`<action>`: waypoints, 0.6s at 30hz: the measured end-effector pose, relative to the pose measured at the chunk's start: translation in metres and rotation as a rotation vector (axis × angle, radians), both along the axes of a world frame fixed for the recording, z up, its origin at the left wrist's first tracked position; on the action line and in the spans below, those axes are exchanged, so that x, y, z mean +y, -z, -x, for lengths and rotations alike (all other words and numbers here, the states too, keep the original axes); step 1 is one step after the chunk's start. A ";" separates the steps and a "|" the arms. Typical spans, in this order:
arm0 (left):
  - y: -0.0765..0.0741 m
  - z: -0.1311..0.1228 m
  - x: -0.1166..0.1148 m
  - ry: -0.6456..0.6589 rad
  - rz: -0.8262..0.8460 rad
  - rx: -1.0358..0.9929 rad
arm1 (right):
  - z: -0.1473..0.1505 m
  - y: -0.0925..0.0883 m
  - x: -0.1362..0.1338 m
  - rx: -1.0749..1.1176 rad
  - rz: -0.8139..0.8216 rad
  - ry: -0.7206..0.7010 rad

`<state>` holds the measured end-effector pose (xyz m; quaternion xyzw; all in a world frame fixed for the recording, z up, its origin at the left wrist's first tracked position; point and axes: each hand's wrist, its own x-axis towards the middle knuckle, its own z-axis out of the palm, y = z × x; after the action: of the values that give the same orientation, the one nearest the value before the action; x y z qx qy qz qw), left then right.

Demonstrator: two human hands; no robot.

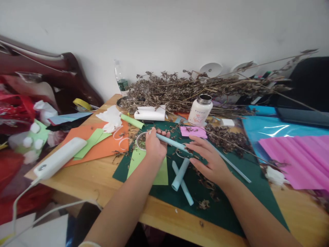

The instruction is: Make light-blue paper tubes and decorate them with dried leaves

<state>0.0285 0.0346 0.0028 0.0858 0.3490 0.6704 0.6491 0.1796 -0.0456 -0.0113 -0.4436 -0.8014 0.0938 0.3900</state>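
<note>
Hands: 2, left hand (154,145) and right hand (212,163). Light blue paper rolls (180,173): 3. Green paper roll (132,120): 1. White bottle (199,110): 1. White dishes (211,68): 2. Yellow tape roll (81,103): 1. Power bank (59,158): 1. Pink note (193,131): 1. Green mat (231,202): 1

On the dark green mat (226,202), a pale blue paper tube (171,142) lies at centre, with two matching blue tubes (181,175) toward six o'clock. A lime green sheet (161,175) sits at eight o'clock, an orange sheet (84,135) at nine and a pink note (193,131) at twelve. Magenta crepe paper (295,159) and a glossy cyan sheet (264,128) spread at three o'clock. The bottle (199,111) is white with a silver neck, and the dried twigs (195,89) are grey-brown.
</note>
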 end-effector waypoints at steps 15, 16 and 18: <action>-0.002 -0.002 -0.005 0.046 -0.010 -0.053 | -0.004 0.000 0.000 -0.105 -0.066 -0.036; -0.002 -0.003 -0.006 0.058 -0.013 -0.057 | -0.004 0.001 0.001 -0.130 -0.053 -0.049; -0.002 -0.004 -0.007 0.072 -0.011 -0.063 | -0.004 0.001 0.001 -0.167 -0.022 -0.067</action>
<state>0.0322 0.0274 0.0045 0.0808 0.3216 0.6508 0.6831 0.1836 -0.0446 -0.0119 -0.4188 -0.8464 0.0608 0.3234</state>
